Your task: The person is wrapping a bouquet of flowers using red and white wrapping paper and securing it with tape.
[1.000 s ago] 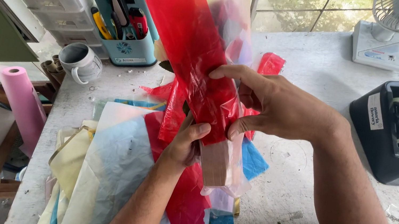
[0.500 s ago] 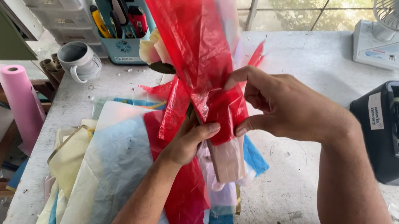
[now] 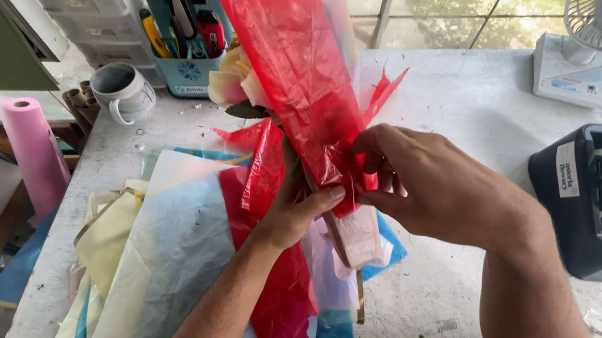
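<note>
Both hands, left hand (image 3: 292, 212) and right hand (image 3: 428, 186), pinch the red wrap (image 3: 289, 45) closed at its neck (light, crinkly, tear-prone).

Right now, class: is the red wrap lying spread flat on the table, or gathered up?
Gathered up. The red wrap rises as a cone, pinched at its base between the left hand and right hand.

We see a pale grey, speckled tabletop (image 3: 479, 125). On it lie a heap of tissue sheets (image 3: 163, 260) in cream, light blue and red, a black tape dispenser (image 3: 597, 202), a white fan base (image 3: 574, 72), a white mug (image 3: 121, 90) and a teal tool caddy (image 3: 187, 72).
</note>
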